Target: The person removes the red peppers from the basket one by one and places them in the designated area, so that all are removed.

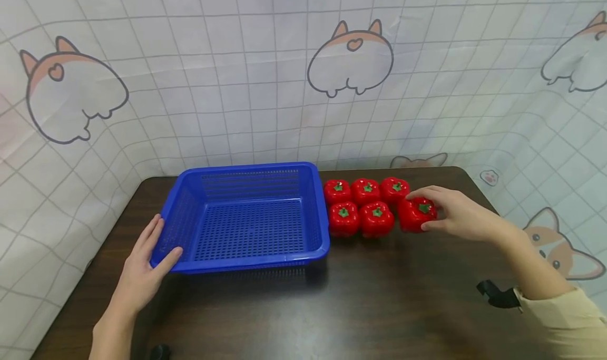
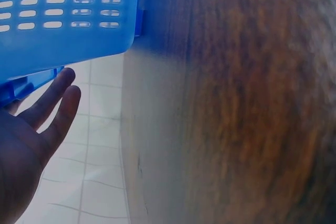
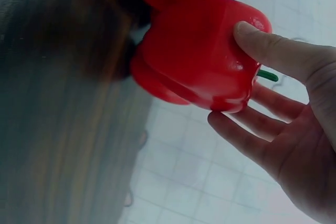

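Note:
My right hand (image 1: pixel 457 212) pinches a glossy red bell pepper (image 1: pixel 411 216) with a green stem. The right wrist view shows the thumb on one side of this pepper (image 3: pixel 205 51) and fingers on the other; whether it touches the table cannot be told. Several matching bell peppers (image 1: pixel 377 219) stand close together in two rows just left of it. A blue plastic basket (image 1: pixel 256 260) with perforated walls and floor sits left of the peppers, with nothing inside. At its front left corner rests my left hand (image 1: pixel 142 268), fingers extended along the left rim and thumb at the front rim.
Everything stands on a dark brown wooden table (image 1: pixel 303 318). A pale gridded cloth (image 1: pixel 237 96) with cartoon animals hangs behind and at both sides. Near the right forearm is a black strap (image 1: pixel 498 295); a small black object (image 1: pixel 160 351) lies at the front left.

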A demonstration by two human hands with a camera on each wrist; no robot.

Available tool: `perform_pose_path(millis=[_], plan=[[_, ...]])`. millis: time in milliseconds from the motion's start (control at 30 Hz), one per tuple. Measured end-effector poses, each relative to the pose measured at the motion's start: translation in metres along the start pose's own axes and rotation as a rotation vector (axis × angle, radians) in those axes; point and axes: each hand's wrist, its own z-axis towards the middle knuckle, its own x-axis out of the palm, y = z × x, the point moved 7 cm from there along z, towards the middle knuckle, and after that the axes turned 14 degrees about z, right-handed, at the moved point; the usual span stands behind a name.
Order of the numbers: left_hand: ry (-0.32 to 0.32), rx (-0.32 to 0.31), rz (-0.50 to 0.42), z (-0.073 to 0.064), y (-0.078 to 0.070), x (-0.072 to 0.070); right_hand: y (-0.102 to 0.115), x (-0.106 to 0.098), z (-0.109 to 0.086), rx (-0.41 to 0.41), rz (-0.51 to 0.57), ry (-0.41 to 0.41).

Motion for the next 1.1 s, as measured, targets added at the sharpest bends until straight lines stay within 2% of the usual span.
perform_pose_path(millis=[367, 567, 933, 1100], plan=[[-0.019, 0.017, 0.01, 0.001, -0.003, -0.001, -0.031, 0.019, -0.001, 0.056, 0.023, 0.006], [-0.018, 0.016, 0.012, 0.001, -0.003, -0.001, -0.038, 0.028, 0.001, 0.062, 0.021, 0.008], [0.0, -0.002, 0.002, 0.0, -0.002, -0.001, -0.045, 0.03, 0.003, 0.051, -0.002, -0.058], [0.001, 0.001, 0.008, 0.0, -0.002, 0.0, -0.046, 0.03, 0.002, 0.044, 0.039, -0.084]])
